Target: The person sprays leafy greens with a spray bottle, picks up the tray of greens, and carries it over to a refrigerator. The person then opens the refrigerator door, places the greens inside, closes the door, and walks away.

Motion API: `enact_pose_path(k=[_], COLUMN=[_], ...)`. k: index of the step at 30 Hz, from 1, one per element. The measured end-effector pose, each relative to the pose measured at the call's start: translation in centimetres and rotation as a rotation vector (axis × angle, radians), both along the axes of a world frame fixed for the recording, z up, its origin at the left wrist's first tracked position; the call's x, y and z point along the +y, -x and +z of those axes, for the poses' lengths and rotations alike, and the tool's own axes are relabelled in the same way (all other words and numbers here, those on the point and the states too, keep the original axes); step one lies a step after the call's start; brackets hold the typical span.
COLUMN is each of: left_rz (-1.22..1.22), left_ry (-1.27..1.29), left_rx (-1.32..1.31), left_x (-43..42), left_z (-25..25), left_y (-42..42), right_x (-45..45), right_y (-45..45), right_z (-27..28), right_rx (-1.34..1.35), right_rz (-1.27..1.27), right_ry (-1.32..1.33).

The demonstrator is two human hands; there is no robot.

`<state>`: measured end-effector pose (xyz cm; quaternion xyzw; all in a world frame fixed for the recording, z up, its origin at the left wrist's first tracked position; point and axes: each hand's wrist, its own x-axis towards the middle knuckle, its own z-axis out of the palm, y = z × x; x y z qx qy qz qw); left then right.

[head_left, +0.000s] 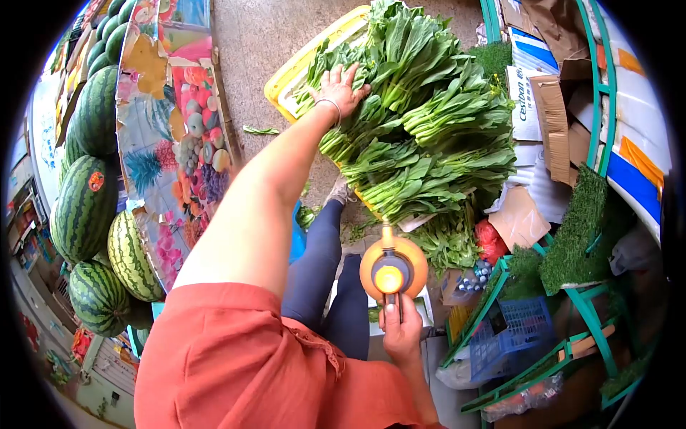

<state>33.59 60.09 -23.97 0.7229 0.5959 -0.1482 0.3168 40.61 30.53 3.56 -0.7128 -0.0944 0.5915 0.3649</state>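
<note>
My left hand (pixel 339 91) reaches far forward, fingers spread, palm down on the leafy green vegetables (pixel 436 118) at their left side. A bracelet circles that wrist. The greens lie in several bunches, stems toward me and leaves outward, heaped over a yellow crate (pixel 280 77) whose rim shows at the left. Close to my body, my right hand (pixel 402 330) is wrapped round the dark handle of an orange pump spray bottle (pixel 413 263). Its nozzle points forward at the near edge of the heap. Whether liquid is coming out I cannot tell.
Watermelons (pixel 84 207) are stacked at the left behind a fruit-printed cardboard panel (pixel 189 129). Green metal frames (pixel 589 314), cardboard boxes (pixel 550 118) and a blue plastic basket (pixel 511 336) stand to the right. Loose leaves (pixel 446 243) and a red bag (pixel 489 239) sit below the heap.
</note>
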Motion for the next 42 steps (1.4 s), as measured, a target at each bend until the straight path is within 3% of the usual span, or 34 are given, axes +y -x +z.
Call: enact_pose_path(k=[2,4,6,8,12,13,14,16,21,22,24,26,28,30,35,38,42], left_rz=[0.113,0.272,0.43,0.547,1.597,1.604,1.625,1.634,1.65,1.66,1.635,1.592,1.586,1.57,1.435,1.373,1.2], left_ry=[-0.074,-0.259,-0.264,-0.209,0.421,0.419,0.513,0.696,0.695,0.694,0.431,0.513,0.693,0.722,0.76,0.726,0.761], left_rx=[-0.195,-0.58,-0.576,-0.572,-0.458,-0.455,-0.679,-1.132,-1.207,-1.208,-0.879,-0.865,-1.098,-1.142,-0.992,-0.899,-0.66], left_x=[-0.1,-0.8,-1.1,-1.5,-2.8,-3.0,-3.2,-4.0,-4.8,-5.4,-6.7,-8.6,-10.3,-11.5,-15.8,-19.0,-24.5], left_z=[1.3,1.0,0.4,0.4,-0.4,-0.6,-0.8,-1.4,-0.9,-0.8,-0.5,-1.8,-1.5,-0.1,-0.5,1.7,3.7], left_y=[1.1,3.0,5.3,7.1,9.5,9.8,9.7,9.6,8.6,8.4,8.2,8.4,8.2,7.7,8.5,9.6,13.7], right_x=[-0.1,-0.3,-0.6,0.0,0.0,0.1,0.2,-0.2,-0.7,-0.8,-1.4,-2.1,-2.9,-4.1,-8.0,-11.9,-18.5], right_y=[-0.1,-0.1,0.0,0.3,1.3,1.7,2.0,2.7,3.5,3.5,3.7,3.9,4.1,4.3,4.0,3.7,3.2], right_z=[0.2,0.2,-0.1,0.3,-0.3,-0.5,-0.8,-1.6,-3.1,-3.1,-3.4,-3.4,-3.5,-3.5,-3.4,-3.3,-3.1], right_rx=[0.044,0.068,0.037,0.033,0.092,0.041,-0.01,-0.024,-0.003,0.062,0.068,0.072,0.06,0.044,0.011,0.001,-0.061], right_rz=[0.055,-0.022,0.175,0.198,0.109,0.226,0.342,0.341,0.274,0.21,0.224,0.208,0.209,0.199,0.165,0.042,0.064], right_ry=[0.008,0.01,-0.017,-0.008,0.044,0.029,0.012,0.007,0.079,0.121,0.123,0.123,0.122,0.119,0.14,0.121,0.063])
